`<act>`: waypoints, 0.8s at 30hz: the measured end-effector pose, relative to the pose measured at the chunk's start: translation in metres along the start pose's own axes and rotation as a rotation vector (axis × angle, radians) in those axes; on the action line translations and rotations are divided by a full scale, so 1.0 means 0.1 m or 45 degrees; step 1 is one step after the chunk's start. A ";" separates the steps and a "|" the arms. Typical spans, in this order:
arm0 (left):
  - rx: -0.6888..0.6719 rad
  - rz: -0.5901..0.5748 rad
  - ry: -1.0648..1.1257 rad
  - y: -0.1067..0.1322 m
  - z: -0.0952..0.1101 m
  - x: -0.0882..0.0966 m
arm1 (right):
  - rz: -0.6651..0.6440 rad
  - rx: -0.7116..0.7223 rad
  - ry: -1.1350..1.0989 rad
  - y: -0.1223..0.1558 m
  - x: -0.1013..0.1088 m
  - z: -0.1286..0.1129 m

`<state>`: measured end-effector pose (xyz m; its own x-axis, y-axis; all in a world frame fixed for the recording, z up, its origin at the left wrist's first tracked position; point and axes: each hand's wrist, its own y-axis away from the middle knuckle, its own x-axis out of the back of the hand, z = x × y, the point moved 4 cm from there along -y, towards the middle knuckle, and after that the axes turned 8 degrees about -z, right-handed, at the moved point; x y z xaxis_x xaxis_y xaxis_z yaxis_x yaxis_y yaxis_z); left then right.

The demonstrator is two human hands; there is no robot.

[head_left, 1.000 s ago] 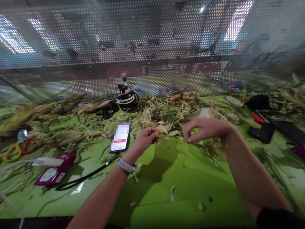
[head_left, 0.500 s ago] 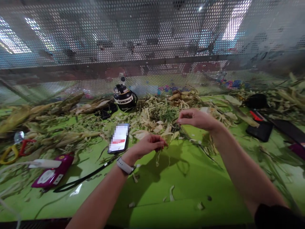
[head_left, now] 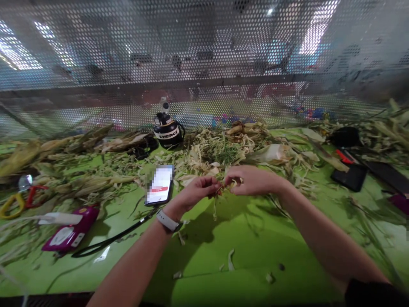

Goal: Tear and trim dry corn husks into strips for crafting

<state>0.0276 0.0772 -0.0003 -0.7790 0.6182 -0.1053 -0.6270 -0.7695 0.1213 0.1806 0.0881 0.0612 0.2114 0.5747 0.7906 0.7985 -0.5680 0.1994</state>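
Note:
My left hand (head_left: 203, 187), with a pale watch strap (head_left: 167, 220) at its wrist, is closed in a pinch. Thin pale strips of dried husk (head_left: 215, 210) dangle below its fingertips, above the green table (head_left: 243, 251). Close against those fingertips is my right hand (head_left: 251, 180), its thumb and fingers curled together; whatever it grips is too small to make out. Just beyond both hands lies a heap of shredded husk strips and green strands (head_left: 220, 149). A wider pale husk (head_left: 271, 153) sits behind my right hand.
To the left are a lit phone (head_left: 159, 185), a purple power bank (head_left: 72, 230) with a white cable and yellow-handled scissors (head_left: 12, 207). A black jug marked ENERGY (head_left: 168, 133) stands before the perforated metal screen (head_left: 204, 51). A dark phone (head_left: 349, 175) lies right.
My right hand has come down and left, from above the husk heap to my left fingertips. My left hand has shifted slightly, still pinching the strips.

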 end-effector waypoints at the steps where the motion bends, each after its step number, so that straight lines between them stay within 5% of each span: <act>1: -0.020 0.006 0.017 0.00 0.01 0.00 | -0.027 0.009 0.024 -0.01 -0.02 -0.01; 7: -0.056 0.041 0.090 0.01 0.03 -0.01 | -0.019 0.061 -0.075 -0.14 -0.12 0.03; 17: 0.057 0.007 0.118 0.00 0.00 -0.01 | 0.007 0.026 -0.129 -0.07 0.02 0.13; 24: 0.021 0.022 0.151 0.01 0.02 -0.01 | -0.139 0.012 -0.122 -0.14 -0.12 0.10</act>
<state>0.0274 0.0760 0.0016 -0.7841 0.5807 -0.2190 -0.6142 -0.7766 0.1401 0.1728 0.0951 0.0432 0.1752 0.6866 0.7056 0.8250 -0.4935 0.2754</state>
